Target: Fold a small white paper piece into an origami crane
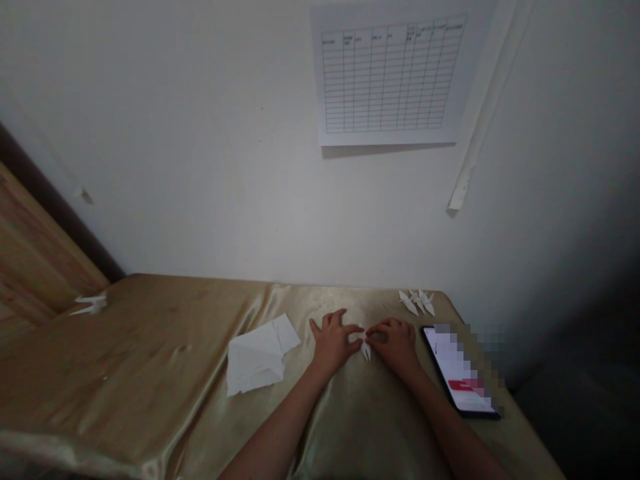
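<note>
My left hand [333,341] and my right hand [397,341] rest on the gold satin tablecloth [150,360], fingertips meeting over a small folded white paper piece [365,349]. Both hands pinch and press this piece against the cloth; its pointed end sticks out toward me between the hands. The left hand's outer fingers are spread, while the right hand's fingers are curled. A loose stack of white paper sheets [257,359] lies just left of my left hand.
Several finished folded paper pieces [417,302] lie at the table's far right corner, more [90,305] at the far left. A phone [460,380] with a lit screen lies right of my right hand. A printed grid sheet [389,77] hangs on the white wall.
</note>
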Available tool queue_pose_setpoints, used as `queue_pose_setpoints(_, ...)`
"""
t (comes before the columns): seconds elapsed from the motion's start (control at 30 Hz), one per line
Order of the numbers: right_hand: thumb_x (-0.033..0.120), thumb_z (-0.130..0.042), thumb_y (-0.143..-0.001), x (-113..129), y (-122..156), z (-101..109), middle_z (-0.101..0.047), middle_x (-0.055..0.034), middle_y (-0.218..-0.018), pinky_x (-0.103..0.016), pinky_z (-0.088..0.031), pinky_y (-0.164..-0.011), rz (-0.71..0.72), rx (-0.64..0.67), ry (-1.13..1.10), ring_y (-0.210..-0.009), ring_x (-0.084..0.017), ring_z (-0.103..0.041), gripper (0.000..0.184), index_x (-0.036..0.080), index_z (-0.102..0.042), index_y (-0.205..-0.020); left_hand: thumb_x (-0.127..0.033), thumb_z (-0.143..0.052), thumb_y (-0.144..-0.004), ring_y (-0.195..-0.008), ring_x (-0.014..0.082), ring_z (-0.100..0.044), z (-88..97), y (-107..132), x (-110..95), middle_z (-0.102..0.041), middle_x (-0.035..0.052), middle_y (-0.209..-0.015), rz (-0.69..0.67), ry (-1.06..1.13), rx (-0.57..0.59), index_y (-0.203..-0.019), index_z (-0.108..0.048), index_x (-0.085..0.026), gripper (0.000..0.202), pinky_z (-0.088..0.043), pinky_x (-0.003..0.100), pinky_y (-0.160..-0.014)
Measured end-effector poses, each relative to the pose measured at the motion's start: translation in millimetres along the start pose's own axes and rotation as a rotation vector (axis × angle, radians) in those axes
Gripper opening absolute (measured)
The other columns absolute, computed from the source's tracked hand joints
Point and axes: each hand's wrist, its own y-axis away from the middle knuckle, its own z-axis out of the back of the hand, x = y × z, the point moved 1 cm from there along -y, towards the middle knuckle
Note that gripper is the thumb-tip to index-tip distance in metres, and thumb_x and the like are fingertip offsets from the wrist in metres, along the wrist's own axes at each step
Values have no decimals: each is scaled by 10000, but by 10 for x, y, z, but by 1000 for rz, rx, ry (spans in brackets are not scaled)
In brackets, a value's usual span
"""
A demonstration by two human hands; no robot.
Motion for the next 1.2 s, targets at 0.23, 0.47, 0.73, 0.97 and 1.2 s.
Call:
queue_pose_setpoints(0.23,410,-713,-849,4,-1,15,-699,-31,-1107,-453,-264,-1066,27,20,21,-1134,-265,-531,127,385,-807,-930,-582,-702,-840,-1447,390,-359,-15,-14,33,-431,-4,-1596,26,-32,4,-1241,-659,-574,404,-74,831,-1122)
queue_pose_setpoints(0.47,407,-679,-883,40,27,34,-692,-23,-1154,-491,-216,-1111,41,49,16,-1184,-265,-515,129,374,-792,-934,-628,-659,-854,-1456,396,-347,-32,-32,49,-442,-25,-1595,0,-45,-6,-1252,-656,-561,404,-74,840,-1118)
queue_pose_setpoints(0.73,373,-686,-876,18,10,22,-690,-26,-1165,-512,-184,-1137,19,68,22,-1211,-275,-511,119,352,-783,-942,-674,-656,-833,-1482,427,-301,55,-69,42,-417,-89,-1617,-22,-31,59,-1239,-672,-541,428,-4,830,-1133)
queue_pose_setpoints(0.97,347,-679,-865,21,-4,16,-691,-38,-1155,-487,-246,-1101,26,75,44,-1192,-274,-519,135,339,-785,-948,-765,-648,-771,-1509,439,-263,37,-28,30,-352,-36,-1656,-28,-80,83,-1320,-619,-519,602,-30,827,-1135)
queue_pose_setpoints(1.2,335,-688,-855,6,-12,8,-690,-31,-1156,-479,-232,-1105,27,69,12,-1203,-266,-513,125,336,-785,-934,-816,-653,-709,-1546,440,-194,27,-3,27,-279,48,-1686,-32,-99,149,-1425,-525,-492,796,-20,819,-1137)
